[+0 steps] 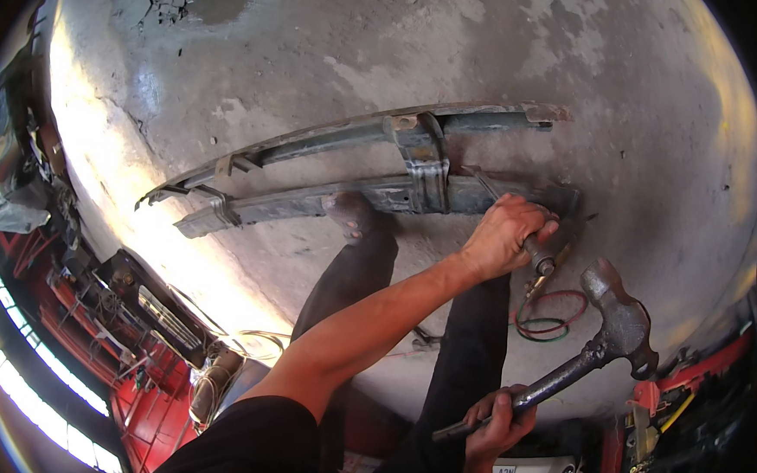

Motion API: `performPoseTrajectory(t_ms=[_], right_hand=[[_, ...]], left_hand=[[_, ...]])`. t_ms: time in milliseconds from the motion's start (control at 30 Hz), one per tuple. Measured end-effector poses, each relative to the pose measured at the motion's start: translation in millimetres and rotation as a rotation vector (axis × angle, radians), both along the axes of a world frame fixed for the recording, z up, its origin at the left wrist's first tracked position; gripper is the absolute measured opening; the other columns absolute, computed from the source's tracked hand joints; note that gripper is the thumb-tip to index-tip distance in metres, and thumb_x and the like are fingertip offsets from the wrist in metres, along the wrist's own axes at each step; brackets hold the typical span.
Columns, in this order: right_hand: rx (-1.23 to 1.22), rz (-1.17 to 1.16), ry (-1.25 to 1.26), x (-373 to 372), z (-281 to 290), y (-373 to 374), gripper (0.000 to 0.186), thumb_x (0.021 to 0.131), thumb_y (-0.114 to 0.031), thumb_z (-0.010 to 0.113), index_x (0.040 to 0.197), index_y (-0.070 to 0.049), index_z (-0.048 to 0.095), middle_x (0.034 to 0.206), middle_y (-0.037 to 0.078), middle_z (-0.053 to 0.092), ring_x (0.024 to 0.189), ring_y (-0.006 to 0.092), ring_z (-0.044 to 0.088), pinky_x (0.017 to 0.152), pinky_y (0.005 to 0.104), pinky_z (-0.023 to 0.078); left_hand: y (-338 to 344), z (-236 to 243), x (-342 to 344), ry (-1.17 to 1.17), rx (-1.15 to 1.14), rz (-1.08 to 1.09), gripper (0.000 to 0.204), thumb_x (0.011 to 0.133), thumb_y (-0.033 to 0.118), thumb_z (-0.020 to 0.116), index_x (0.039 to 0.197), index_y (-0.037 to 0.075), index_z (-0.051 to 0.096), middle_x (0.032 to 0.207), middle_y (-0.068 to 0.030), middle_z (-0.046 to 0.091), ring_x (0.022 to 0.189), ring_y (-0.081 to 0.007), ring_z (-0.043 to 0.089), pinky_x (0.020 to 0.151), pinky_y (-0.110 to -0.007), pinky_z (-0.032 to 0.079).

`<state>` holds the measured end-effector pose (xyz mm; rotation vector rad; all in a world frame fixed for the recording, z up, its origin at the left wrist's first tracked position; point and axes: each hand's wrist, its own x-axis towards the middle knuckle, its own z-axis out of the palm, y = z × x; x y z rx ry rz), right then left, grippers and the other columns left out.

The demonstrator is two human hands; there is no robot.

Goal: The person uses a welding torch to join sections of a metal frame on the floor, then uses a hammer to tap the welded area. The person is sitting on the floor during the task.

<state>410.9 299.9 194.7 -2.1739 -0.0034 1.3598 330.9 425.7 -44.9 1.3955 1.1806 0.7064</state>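
My left hand [510, 234] is closed around a chisel-like tool [540, 257] with a thick, metal-capped handle. Its thin shaft slants down toward the right part of a long, dark metal frame [298, 204]; whether the tip touches is unclear. Two long rails make up this frame, joined by brackets, and it lies on the floor before me. A heavy hammer [624, 325] is gripped low on its dark handle by my right hand [502, 420]. The hammer's head is raised, to the right of the tool's capped end and apart from it. My left foot [348, 212] rests against the near rail.
Red and green hoses [555, 327] curl on the stained concrete floor [260, 47], right of my leg. Along the left lie car parts and red metal racks [147, 404]. Red equipment [691, 373] stands at the lower right, and a light-coloured vehicle [537, 472] is behind me.
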Motion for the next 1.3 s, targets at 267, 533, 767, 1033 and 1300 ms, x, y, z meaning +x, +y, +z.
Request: performPoseTrajectory(t_ms=[267,533,767,1033,1300], right_hand=[[0.006,-0.104,0.064,2,-1,-6,0.018,0.089,-0.010,0.063,0.097,-0.001,0.049,0.070,0.006,0.049,0.048,0.0118,0.047,0.038,0.0288,0.044],[0.028,-0.095,0.078,-7,2,-6,0.019,0.091,-0.011,0.064,0.096,-0.001,0.049,0.070,0.006,0.050,0.047,0.0121,0.047,0.038,0.0293,0.044],[-0.043,0.046,0.049,-29,-34,-15,0.016,0.099,-0.016,0.059,0.096,-0.005,0.048,0.064,0.002,0.045,0.048,0.0090,0.043,0.040,0.0268,0.038],[-0.015,-0.044,0.061,-16,3,29,0.013,0.096,-0.010,0.060,0.098,-0.003,0.049,0.063,0.000,0.045,0.044,0.0095,0.042,0.039,0.0275,0.038],[0.876,0.128,-0.497,58,126,118,0.024,0.108,-0.025,0.037,0.094,-0.007,0.045,0.058,0.000,0.034,0.043,0.0087,0.033,0.041,0.0223,0.034]], left_hand=[[-7,-8,-5,0.107,0.024,0.081,0.031,0.091,0.013,0.071,0.068,0.004,0.053,0.067,-0.0144,0.055,0.069,-0.0383,0.056,0.069,-0.046,0.045],[-4,-14,-8,0.096,0.017,0.091,0.033,0.091,0.013,0.071,0.067,0.004,0.051,0.066,-0.0144,0.054,0.069,-0.0390,0.055,0.069,-0.046,0.044],[1,-16,-7,0.023,-0.050,0.120,0.028,0.090,0.013,0.071,0.070,0.002,0.055,0.070,-0.0172,0.058,0.074,-0.0419,0.058,0.067,-0.047,0.044],[8,-16,-11,0.035,-0.042,0.080,0.022,0.089,0.011,0.071,0.077,-0.003,0.058,0.075,-0.0237,0.058,0.076,-0.0471,0.056,0.065,-0.047,0.045],[4,-23,-6,0.063,-0.125,-0.003,0.014,0.080,0.008,0.073,0.087,-0.001,0.065,0.085,-0.0231,0.065,0.084,-0.0458,0.062,0.071,-0.045,0.050]])
